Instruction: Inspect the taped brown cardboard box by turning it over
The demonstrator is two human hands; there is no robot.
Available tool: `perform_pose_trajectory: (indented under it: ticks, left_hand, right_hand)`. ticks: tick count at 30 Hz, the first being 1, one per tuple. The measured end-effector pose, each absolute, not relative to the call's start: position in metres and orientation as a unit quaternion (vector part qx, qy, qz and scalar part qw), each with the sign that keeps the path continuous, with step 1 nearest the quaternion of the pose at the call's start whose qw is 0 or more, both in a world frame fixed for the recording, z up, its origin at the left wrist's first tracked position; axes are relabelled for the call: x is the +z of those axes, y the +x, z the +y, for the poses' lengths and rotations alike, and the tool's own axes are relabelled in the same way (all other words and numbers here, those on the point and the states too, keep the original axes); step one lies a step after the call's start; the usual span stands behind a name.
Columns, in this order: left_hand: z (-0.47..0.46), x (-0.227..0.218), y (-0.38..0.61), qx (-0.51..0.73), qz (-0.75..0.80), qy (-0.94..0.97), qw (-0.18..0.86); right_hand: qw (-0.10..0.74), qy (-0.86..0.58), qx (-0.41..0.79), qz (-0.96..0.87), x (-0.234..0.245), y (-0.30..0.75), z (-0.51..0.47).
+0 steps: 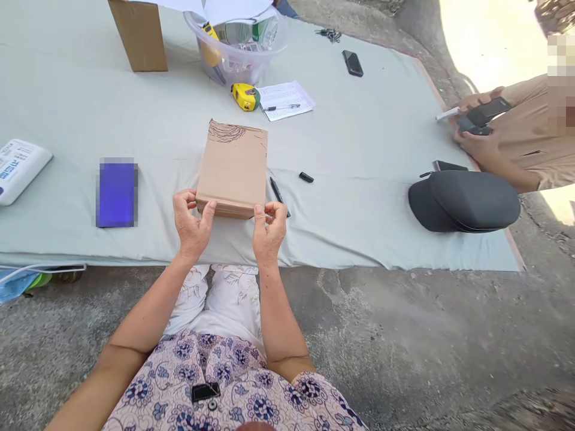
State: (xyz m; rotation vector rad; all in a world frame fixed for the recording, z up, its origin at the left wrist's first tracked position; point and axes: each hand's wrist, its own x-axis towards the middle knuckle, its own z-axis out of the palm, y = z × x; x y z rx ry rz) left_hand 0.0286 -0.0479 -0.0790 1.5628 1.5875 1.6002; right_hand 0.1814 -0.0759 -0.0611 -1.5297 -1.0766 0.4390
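Note:
A small cardboard box lies on the cloth-covered table in front of me, with black scribbled lines at its far left corner. My left hand grips its near left corner, thumb on the front edge and fingers round the side. At the near right corner my right hand holds it the same way, thumb on the edge. An uncapped black marker rests just right of the box, partly behind my right fingers. Its black cap lies apart, farther right.
Beyond the box are a yellow tape measure, a written notepad and a filled plastic basin. A purple item lies left, a black case right. Another person's hands hold dark devices at the right edge.

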Motion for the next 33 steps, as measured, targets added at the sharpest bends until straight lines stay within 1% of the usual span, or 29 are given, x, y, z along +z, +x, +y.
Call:
perform_pose_trajectory:
  ticks: [6,12,15,19,22,28,33]
  left_hand:
    - [-0.043,-0.094,0.020,0.624,0.509,0.547,0.231]
    - [-0.046,-0.107,0.018,0.620,0.532,0.527,0.236]
    - [-0.050,-0.113,0.018,0.588,0.565,0.523,0.246]
    - [-0.053,-0.115,0.019,0.571,0.583,0.529,0.235]
    - [-0.053,-0.115,0.018,0.566,0.592,0.529,0.223]
    - [-0.055,-0.112,0.017,0.563,0.593,0.537,0.208]
    - [-0.068,-0.097,0.019,0.595,0.546,0.580,0.103]
  right_hand:
    - [0.625,-0.610,0.211,-0.439,-0.068,0.184,-0.076]
    - [0.641,-0.611,0.210,-0.415,-0.084,0.182,-0.074]
    - [0.615,-0.623,0.214,-0.433,-0.096,0.183,-0.076]
    - [0.535,-0.665,0.196,-0.483,-0.114,0.183,-0.078]
    - [0.498,-0.686,0.181,-0.499,-0.122,0.183,-0.079]
    - [0.492,-0.684,0.177,-0.509,-0.121,0.183,-0.081]
    - [0.475,-0.691,0.204,-0.505,-0.117,0.182,-0.091]
